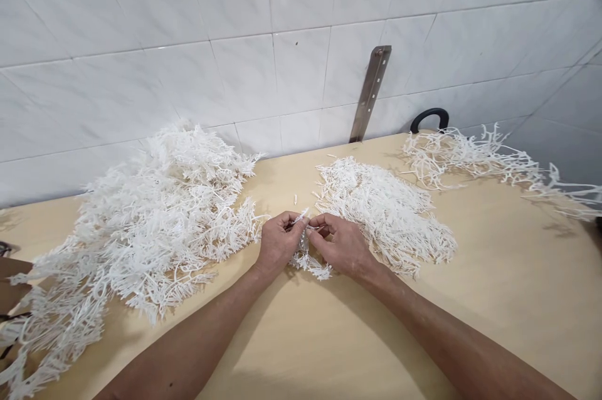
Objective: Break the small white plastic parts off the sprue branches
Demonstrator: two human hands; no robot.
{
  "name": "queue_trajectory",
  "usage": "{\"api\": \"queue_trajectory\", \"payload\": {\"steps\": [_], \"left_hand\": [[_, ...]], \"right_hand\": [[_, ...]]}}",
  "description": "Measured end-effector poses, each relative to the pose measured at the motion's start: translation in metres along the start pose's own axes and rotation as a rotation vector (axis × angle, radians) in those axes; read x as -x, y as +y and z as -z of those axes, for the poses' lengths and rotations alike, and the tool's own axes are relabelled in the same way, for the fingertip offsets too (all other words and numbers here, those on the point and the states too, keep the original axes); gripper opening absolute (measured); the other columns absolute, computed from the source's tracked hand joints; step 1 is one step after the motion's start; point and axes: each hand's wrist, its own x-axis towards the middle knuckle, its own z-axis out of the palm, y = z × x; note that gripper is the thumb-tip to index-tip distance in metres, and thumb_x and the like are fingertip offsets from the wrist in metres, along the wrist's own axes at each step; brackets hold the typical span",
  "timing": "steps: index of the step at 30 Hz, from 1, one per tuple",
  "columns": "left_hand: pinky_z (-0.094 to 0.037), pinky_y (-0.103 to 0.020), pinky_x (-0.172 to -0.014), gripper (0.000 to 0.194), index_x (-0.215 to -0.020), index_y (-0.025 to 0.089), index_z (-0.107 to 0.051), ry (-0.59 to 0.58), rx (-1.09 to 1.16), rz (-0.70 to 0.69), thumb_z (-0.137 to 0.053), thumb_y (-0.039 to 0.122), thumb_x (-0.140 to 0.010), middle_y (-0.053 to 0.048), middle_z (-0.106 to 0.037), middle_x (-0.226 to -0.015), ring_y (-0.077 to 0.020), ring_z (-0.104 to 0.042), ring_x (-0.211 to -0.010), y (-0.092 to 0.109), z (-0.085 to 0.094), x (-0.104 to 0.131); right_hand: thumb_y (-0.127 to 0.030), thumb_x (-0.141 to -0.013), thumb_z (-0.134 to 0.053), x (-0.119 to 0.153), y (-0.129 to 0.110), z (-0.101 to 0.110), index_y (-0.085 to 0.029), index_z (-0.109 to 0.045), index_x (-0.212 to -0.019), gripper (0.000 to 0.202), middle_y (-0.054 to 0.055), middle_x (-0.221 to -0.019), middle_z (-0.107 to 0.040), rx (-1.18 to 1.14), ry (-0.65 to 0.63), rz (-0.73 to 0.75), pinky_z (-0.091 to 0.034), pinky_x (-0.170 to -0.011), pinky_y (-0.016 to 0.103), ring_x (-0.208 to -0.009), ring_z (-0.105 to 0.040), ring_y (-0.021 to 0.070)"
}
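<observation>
Both hands meet at the middle of the table, pinching one white branching plastic strand piece (310,264) that hangs down between them. My left hand (280,242) is closed, its thumb and forefinger gripping the upper end, where a short tip sticks up. Close beside it, my right hand (342,243) pinches the same piece with thumb and forefinger. Just right of that hand lies a flat pile of short white pieces (385,209). To the left spreads a large, tangled heap of branching white pieces (160,218). A tiny white bit (295,199) rests beyond my fingers.
Longer white branching strands (475,155) lie at the right rear, beside a black curved handle (429,114). A metal bracket (371,93) stands against the tiled wall (239,74) behind the wooden table (508,274). A brown box-like object (13,284) sits at the left edge.
</observation>
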Motion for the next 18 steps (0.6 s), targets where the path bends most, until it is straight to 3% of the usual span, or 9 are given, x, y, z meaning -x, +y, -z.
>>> {"api": "queue_trajectory", "payload": {"steps": [8,13,18], "left_hand": [[-0.042,-0.022,-0.058,0.024,-0.074,0.016,-0.069,-0.013,-0.012,-0.050,-0.067,0.039,-0.080,0.002,-0.062,-0.064,-0.0103,-0.051,-0.058,-0.0012,0.0007,-0.0005],[-0.042,-0.023,-0.059,0.026,-0.074,0.017,-0.067,-0.064,-0.019,-0.057,-0.066,0.041,-0.081,0.002,-0.060,-0.064,-0.0106,-0.051,-0.059,0.0003,0.0006,-0.0005],[-0.041,-0.023,-0.060,0.025,-0.076,0.016,-0.066,-0.090,-0.066,-0.069,-0.065,0.041,-0.082,0.002,-0.059,-0.064,-0.0110,-0.051,-0.060,0.0017,0.0004,0.0002]], "right_hand": [[-0.045,-0.086,-0.060,-0.0051,0.0021,0.0047,-0.021,-0.066,-0.085,0.025,-0.002,-0.059,-0.066,-0.143,-0.076,-0.200,-0.046,-0.036,0.024,-0.038,-0.059,0.0141],[-0.039,-0.088,-0.056,-0.0041,0.0028,0.0044,-0.021,-0.067,-0.085,0.022,-0.003,-0.059,-0.065,-0.093,-0.055,-0.137,-0.046,-0.037,0.023,-0.040,-0.060,0.0140],[-0.033,-0.087,-0.056,-0.0034,0.0053,0.0032,-0.020,-0.066,-0.080,0.018,0.001,-0.068,-0.070,0.117,0.047,0.025,-0.049,-0.047,0.024,-0.048,-0.063,0.0137]]}}
